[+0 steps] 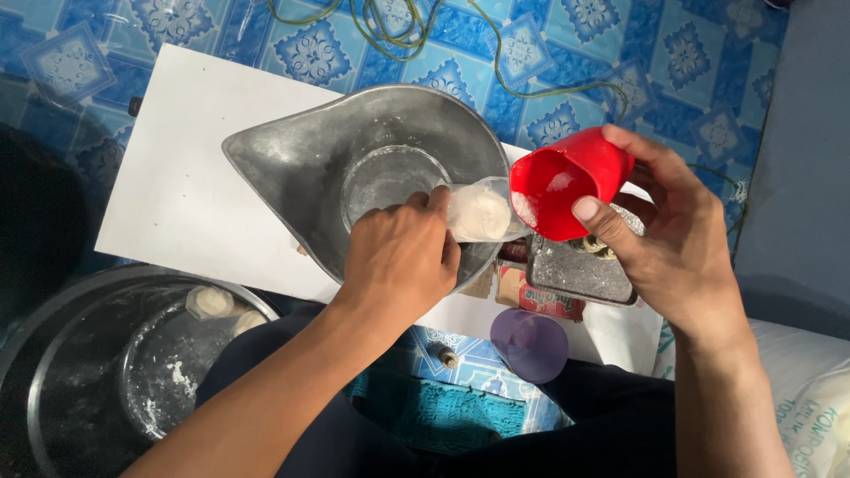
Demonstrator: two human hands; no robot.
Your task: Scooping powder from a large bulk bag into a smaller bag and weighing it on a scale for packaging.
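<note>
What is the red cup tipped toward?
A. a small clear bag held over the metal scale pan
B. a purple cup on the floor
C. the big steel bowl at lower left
A: the right hand tilts the red cup at the clear bag held by the left hand over the scale pan.

Bare forearms, no sleeves, rings or watch, dark navy clothing at lap

Floor (pixel 682 62) has blue patterned vinyl with a white board (pixel 177 177) on it. Under the left grip sits the metal scale pan (pixel 292 159); green cords (pixel 390 26) lie beyond, purple cup (pixel 529 343) nearer.
</note>
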